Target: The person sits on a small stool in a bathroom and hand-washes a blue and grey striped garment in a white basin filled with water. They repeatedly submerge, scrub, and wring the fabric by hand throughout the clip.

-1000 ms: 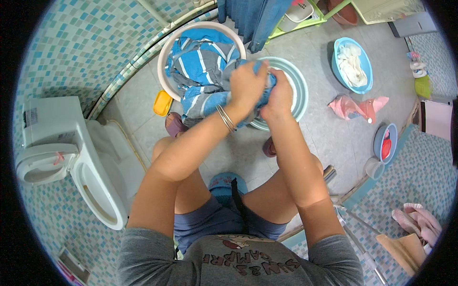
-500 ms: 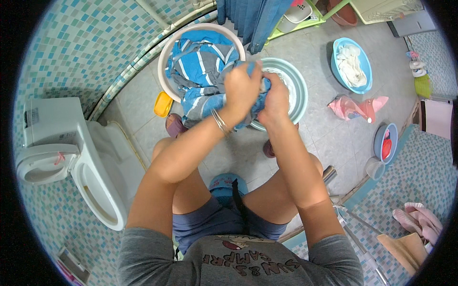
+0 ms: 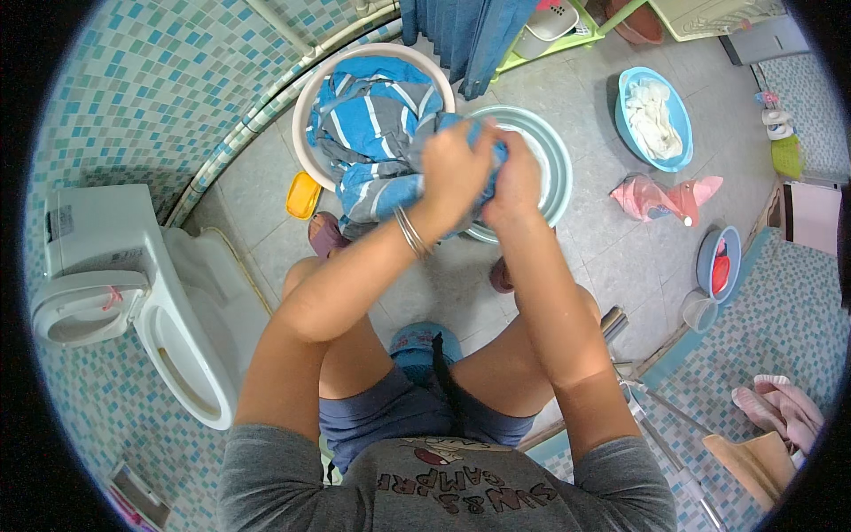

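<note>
- Grasps striped cloth [image 3: 381, 133] in the grip of left hand [image 3: 454, 176] and right hand [image 3: 516, 182].
- Holds the bunched end over the left side of the green basin [image 3: 560, 168].
- Has the rest in the white basin [image 3: 301, 120], further left.
- Wears bangles [image 3: 410, 232].

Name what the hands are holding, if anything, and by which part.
Left hand and right hand hold the striped cloth by a bunched part over the pale green basin.
</note>
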Demonstrator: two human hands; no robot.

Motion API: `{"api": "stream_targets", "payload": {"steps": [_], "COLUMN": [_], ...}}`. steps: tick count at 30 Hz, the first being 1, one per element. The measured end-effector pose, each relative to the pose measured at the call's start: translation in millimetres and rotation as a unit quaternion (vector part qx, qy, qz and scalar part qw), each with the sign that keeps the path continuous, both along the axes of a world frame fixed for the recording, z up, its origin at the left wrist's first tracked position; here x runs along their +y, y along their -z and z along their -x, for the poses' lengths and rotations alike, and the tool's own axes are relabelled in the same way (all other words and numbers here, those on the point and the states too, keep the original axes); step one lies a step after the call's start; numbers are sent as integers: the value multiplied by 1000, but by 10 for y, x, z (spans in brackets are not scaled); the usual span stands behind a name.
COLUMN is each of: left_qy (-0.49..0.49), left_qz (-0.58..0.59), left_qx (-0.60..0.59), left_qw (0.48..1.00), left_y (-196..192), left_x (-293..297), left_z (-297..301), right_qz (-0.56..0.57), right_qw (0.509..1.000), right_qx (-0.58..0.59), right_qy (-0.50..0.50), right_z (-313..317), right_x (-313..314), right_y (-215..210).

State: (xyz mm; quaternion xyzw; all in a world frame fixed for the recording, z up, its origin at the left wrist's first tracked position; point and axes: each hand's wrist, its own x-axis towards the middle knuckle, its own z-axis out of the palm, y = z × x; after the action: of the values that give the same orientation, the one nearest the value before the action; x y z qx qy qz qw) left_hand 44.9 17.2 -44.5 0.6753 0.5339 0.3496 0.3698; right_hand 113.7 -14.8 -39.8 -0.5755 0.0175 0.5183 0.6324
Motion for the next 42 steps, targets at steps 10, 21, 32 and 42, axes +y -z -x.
{"api": "stream_targets", "payload": {"steps": [10,21,32,42], "left_qy": [13,76,101,-27], "left_qz": [-63,-124,-134,-8], "left_qx": [-20,-56,-80,-24], "left_qw": [998,988,983,999], "left_y": [-119,-182,-236,-132], "left_x": [148,-190,-321,-42], "left_z": [20,-27,-39,-13], "right_qz": [-1,-58,-40,13], "right_qw": [1000,997,990,999], "right_qx": [29,55,-58,-2], "right_qy": [-10,11,-119,-35], "right_z": [50,-99,-311,46], "right_x": [-17,-20,-45,-72], "right_y": [-63,105,281,-49]}}
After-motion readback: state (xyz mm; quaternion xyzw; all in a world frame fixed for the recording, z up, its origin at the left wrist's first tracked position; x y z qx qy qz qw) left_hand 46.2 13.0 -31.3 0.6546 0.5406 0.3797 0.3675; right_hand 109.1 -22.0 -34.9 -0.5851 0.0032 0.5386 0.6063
